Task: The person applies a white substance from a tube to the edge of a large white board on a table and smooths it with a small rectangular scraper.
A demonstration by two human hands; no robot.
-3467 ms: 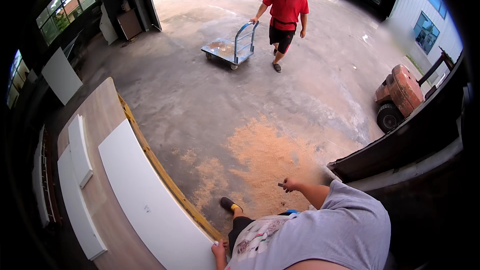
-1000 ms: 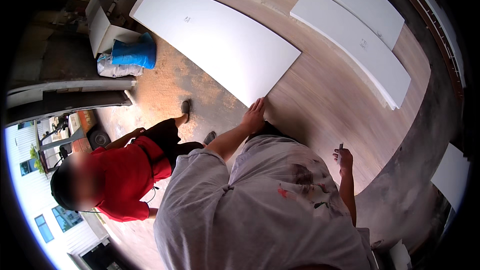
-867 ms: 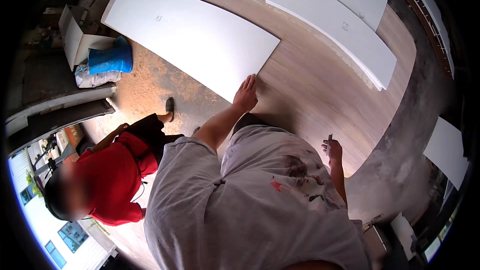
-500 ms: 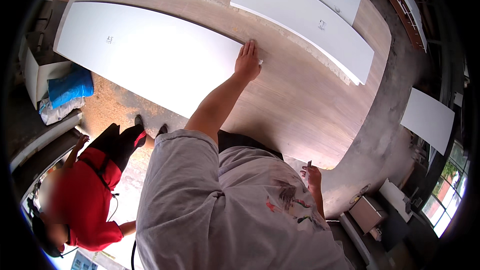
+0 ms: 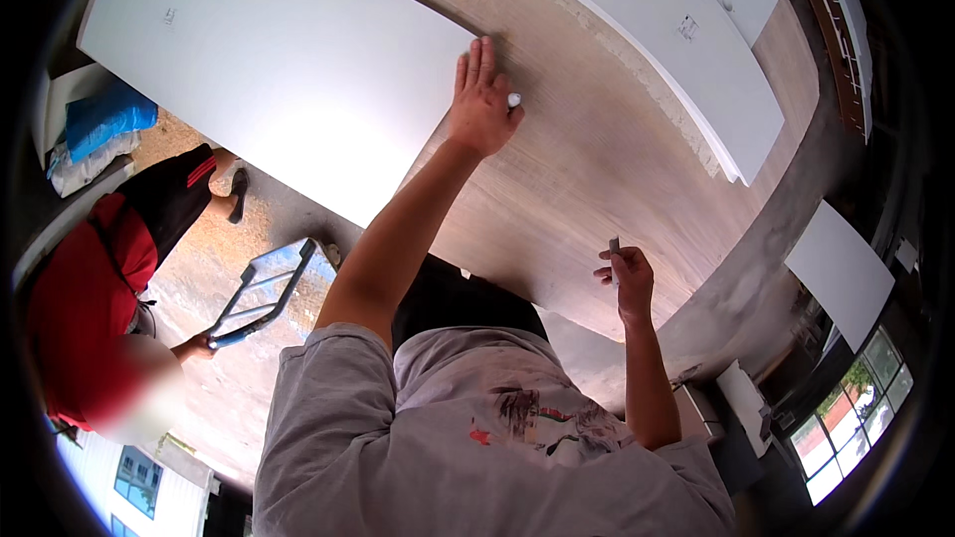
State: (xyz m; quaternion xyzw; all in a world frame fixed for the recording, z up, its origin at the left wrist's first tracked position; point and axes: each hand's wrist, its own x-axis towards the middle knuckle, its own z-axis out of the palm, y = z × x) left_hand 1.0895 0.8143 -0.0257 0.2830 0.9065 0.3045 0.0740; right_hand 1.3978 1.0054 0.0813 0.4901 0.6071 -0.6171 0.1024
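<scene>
My left hand (image 5: 482,114) lies at the right end of a long white board (image 5: 288,70), with its fingers stretched along the board's far corner. A small white round-ended object (image 5: 513,99) sticks out beside the thumb of that hand; its kind is hidden. Over the near right part of the wood-grain tabletop (image 5: 567,179), my right hand (image 5: 632,281) is raised, apart from the board. Between its thumb and fingers it pinches a small, flat, greyish tool (image 5: 614,257), too small to name.
More white boards (image 5: 657,30) lie stacked on the table's far right. At left, a person in a red shirt (image 5: 75,308) grips the blue handle (image 5: 269,308) of a cart. Blue and white bags (image 5: 104,119) sit beyond. A white panel (image 5: 841,273) stands at right.
The view has shifted, and my right hand has risen over the tabletop with the small tool. My left hand stays at the board's end. The person's cart has come into view.
</scene>
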